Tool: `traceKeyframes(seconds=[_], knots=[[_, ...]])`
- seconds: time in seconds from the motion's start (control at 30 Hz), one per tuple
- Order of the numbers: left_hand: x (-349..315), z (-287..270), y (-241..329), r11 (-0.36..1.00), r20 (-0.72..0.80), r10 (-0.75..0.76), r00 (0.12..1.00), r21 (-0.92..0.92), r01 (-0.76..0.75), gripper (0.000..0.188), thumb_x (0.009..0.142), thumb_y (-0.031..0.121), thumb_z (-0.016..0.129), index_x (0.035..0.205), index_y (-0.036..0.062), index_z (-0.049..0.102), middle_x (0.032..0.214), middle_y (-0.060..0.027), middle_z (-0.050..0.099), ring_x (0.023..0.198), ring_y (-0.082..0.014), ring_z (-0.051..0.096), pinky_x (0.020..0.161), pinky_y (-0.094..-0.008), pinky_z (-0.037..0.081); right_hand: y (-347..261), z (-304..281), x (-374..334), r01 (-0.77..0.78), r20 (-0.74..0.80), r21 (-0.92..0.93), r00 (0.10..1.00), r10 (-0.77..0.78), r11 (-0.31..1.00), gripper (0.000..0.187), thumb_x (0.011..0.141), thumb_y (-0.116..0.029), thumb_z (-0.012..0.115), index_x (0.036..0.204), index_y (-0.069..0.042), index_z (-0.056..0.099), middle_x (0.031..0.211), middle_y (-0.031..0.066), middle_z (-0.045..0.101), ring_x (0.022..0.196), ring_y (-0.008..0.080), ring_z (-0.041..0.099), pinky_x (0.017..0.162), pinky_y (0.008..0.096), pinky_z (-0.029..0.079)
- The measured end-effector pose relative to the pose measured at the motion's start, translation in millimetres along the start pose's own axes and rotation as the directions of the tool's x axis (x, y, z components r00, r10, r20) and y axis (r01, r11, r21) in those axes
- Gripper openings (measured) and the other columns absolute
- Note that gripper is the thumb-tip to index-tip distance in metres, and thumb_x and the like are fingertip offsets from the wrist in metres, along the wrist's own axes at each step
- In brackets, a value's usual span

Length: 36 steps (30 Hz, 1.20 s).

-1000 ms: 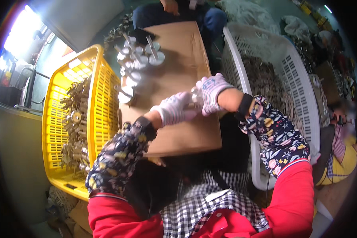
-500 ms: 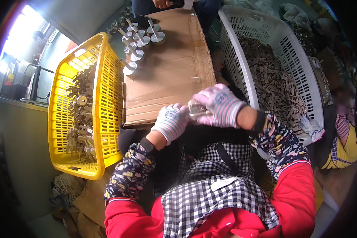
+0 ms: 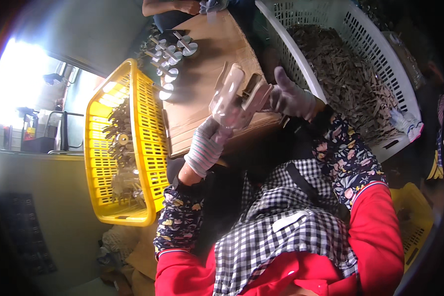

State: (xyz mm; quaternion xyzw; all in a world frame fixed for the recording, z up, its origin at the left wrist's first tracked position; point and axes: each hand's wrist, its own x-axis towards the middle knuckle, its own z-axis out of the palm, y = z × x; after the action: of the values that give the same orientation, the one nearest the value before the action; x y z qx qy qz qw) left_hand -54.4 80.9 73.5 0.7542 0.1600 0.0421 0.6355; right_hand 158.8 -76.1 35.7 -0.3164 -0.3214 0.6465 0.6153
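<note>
Over the cardboard, the left hand clasps a blurred metal fitting slanting away rightward; the right hand spreads just beside, contact unclear.

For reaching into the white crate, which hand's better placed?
Probably right: the right hand is nearer the white crate, thumb raised apart from its fingers, while the left hand holds shiny parts.

Head-worn fisheye: scene viewed from above and behind the grip of the left hand, lens pointed down, close range; apron framed below the grip, cardboard beyond.
</note>
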Motion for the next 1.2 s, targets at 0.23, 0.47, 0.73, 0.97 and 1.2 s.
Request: traceKeyframes(seconds=[0.23,0.47,0.73,0.97,1.2], knots=[[-21.7,8.5,-21.2,0.974,-0.101,0.017,0.995,-0.224,-0.039,0.025,0.086,0.028,0.057,0.097,0.0065,0.054,0.075,0.0042,0.051,0.065,-0.0039,0.045,0.056,-0.0181,0.038,-2.0,54.0,-35.4,-0.103,-0.023,-0.51,0.994,0.106,0.854,0.041,0.087,-0.032,0.051,0.11,0.001,0.057,0.102,0.011,0.063,0.08,0.0155,0.061,0.078,0.0275,0.046],[-22.4,13.5,-50.3,0.955,-0.347,0.091,0.934,-0.235,-0.18,0.024,0.087,0.032,0.053,0.083,0.0087,0.053,0.066,0.0055,0.044,0.057,-0.0028,0.04,0.049,-0.0178,0.032,1.6,106.1,-38.0,-0.248,-0.328,-0.362,0.936,0.126,0.899,0.025,0.086,-0.019,0.056,0.094,0.004,0.063,0.077,0.0118,0.066,0.071,0.0151,0.063,0.069,0.0249,0.048],[-42.3,17.7,-32.1,0.941,-0.311,0.02,0.95,-0.315,-0.123,0.028,0.088,0.032,0.051,0.078,0.0069,0.051,0.056,0.0053,0.039,0.046,-0.0066,0.035,0.044,-0.0206,0.03,14.5,104.3,-23.4,-0.17,-0.329,-0.373,0.943,0.041,0.912,0.024,0.088,-0.016,0.053,0.095,0.006,0.06,0.074,0.0133,0.065,0.066,0.0177,0.064,0.063,0.0286,0.052],[-58.4,47.2,-14.4,0.529,-0.047,-0.053,0.997,-0.849,-0.012,0.021,0.087,0.03,0.049,0.087,0.0099,0.05,0.051,0.0066,0.025,0.041,-0.0066,0.024,0.04,-0.0233,0.023,-3.1,123.8,-20.7,-0.247,-0.387,-0.387,0.918,0.087,0.888,0.029,0.083,-0.025,0.061,0.084,0.003,0.064,0.067,0.0095,0.063,0.058,0.0137,0.06,0.055,0.0253,0.047],[-78.5,46.7,2.5,0.587,-0.046,-0.071,0.996,-0.809,0.004,0.027,0.075,0.033,0.062,0.083,0.01,0.051,0.051,0.0035,0.032,0.043,-0.0086,0.03,0.041,-0.024,0.023,3.1,108.6,-29.8,-0.286,-0.524,-0.528,0.851,-0.042,0.8,0.025,0.081,-0.023,0.062,0.076,0.002,0.06,0.066,0.0076,0.062,0.058,0.0093,0.057,0.05,0.0237,0.044]])
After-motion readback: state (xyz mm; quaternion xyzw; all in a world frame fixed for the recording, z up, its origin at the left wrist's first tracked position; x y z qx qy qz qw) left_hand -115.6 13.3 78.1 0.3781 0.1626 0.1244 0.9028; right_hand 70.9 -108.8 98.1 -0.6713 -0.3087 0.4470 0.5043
